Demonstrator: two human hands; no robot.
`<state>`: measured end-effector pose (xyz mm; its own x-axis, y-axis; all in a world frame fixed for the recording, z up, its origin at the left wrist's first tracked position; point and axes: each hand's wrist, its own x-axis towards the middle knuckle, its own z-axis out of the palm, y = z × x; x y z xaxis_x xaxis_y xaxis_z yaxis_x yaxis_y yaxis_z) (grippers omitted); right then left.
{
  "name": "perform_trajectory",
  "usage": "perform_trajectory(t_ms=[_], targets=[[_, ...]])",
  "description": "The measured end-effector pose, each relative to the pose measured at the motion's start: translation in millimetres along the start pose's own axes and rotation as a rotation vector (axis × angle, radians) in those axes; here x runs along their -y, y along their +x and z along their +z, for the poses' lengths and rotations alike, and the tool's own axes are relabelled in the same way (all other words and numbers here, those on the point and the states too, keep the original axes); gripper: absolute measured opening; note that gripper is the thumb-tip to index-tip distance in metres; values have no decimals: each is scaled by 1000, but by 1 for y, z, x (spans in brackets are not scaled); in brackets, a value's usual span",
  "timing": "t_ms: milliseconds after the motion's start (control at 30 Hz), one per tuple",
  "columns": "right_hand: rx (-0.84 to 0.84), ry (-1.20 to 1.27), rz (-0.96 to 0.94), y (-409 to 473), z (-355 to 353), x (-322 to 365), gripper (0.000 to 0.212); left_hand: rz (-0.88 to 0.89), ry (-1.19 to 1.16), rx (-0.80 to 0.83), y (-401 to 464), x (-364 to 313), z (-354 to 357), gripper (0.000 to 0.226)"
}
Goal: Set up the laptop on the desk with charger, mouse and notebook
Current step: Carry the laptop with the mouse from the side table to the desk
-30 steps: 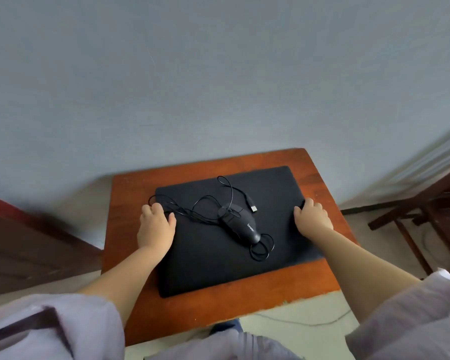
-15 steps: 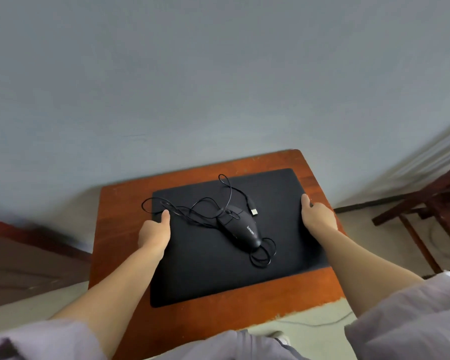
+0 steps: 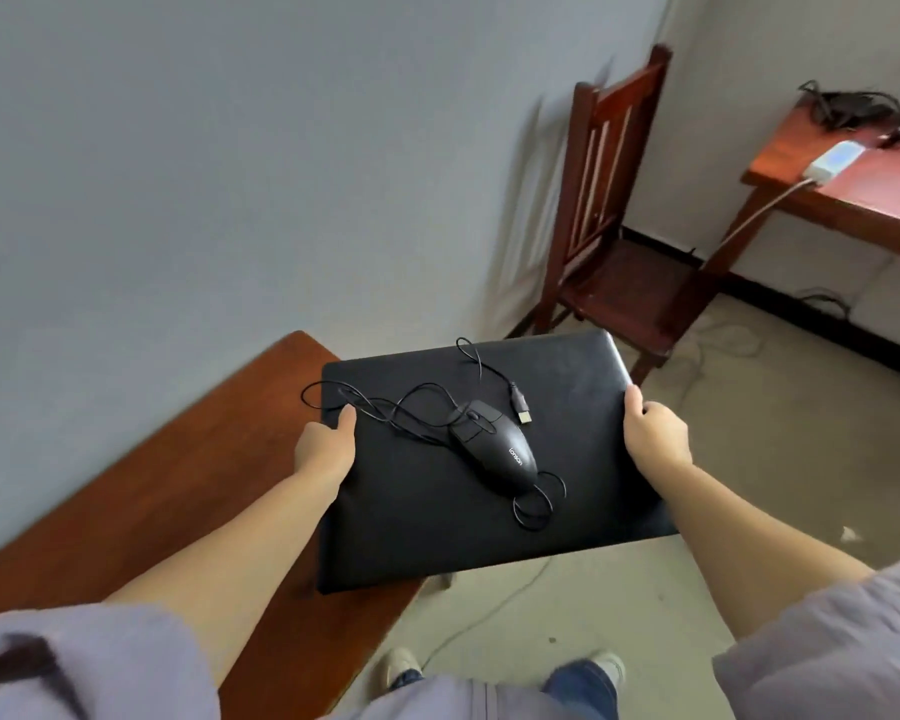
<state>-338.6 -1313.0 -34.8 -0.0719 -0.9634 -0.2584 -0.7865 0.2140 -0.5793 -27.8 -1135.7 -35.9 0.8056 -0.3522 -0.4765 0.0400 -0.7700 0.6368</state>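
Observation:
A closed black laptop (image 3: 437,517) is held in the air, partly past the right edge of a small brown table (image 3: 141,491). My left hand (image 3: 328,449) grips its left edge and my right hand (image 3: 653,433) grips its right edge. A black wired mouse (image 3: 500,449) lies on the lid with its thin cable looped around it and its USB plug (image 3: 521,405) loose. At the far right stands a reddish desk (image 3: 863,200) with a white power strip (image 3: 835,161) and a tangle of dark cables (image 3: 848,103) on it.
A dark wooden chair (image 3: 614,226) stands by the wall between the small table and the desk. A white cord hangs from the power strip and cables trail on the floor (image 3: 749,485). My shoes show below the laptop.
Both hands have lifted the laptop, with the mouse on it, off the small table and swung it to the right. My view has turned right, bringing the chair and desk in.

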Motion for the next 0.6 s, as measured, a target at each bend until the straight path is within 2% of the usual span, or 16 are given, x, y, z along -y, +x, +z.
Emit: perform_trajectory(t_ms=[200,367,467,600], targets=[[-178,72,246,43,-116,-143,61,148,78,234,-69,-103,155,64],[-257,83,388,71,-203,-248,61,218,145,401,-139,-157,278,70],[-308,76,467,84,-247,-296,58,281,206,456,-180,-183,337,70],[-370,116,567,101,-286,-345,65,399,305,500,-219,-225,404,69]])
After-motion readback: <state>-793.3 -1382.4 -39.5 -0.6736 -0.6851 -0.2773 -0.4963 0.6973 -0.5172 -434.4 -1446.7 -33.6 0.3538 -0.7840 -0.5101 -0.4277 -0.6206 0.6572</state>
